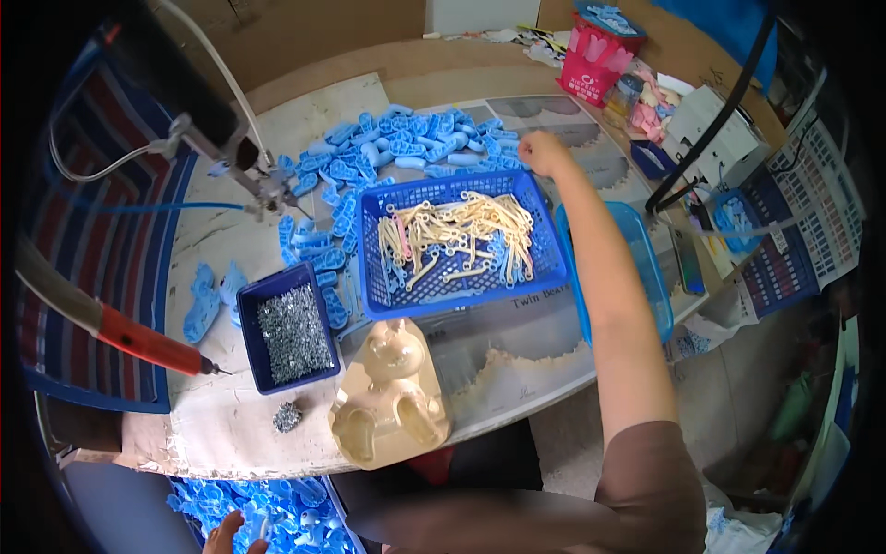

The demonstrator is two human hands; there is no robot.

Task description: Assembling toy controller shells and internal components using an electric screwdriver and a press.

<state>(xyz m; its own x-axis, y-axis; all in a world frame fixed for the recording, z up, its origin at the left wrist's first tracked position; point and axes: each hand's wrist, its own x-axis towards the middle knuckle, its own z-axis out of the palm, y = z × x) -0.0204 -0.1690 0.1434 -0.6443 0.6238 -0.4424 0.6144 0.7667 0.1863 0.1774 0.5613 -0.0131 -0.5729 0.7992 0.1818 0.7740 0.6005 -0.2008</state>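
My right hand (544,154) reaches out at the right end of a spread heap of blue plastic shell parts (406,148). Its fingers are curled down beside the nearest parts, and what they hold, if anything, is hidden. At the lower edge, my left hand (229,537) is only partly in view, above a bin full of blue moulded parts (286,510). Its visible fingers are apart, with a pale blue piece close by. Between the hands sits a blue mesh basket (452,300) holding cream-coloured, ring-ended plastic pieces (461,226) and some blue ones.
A dark blue tray of small screws (293,337) stands near a small screw pile (287,417). A clear bear-shaped moulded tray (392,397) overhangs the table edge. A red-bodied screwdriver (152,342) and a mounted tool (268,185) jut in from the left. My right arm crosses a light-blue bin (651,268).
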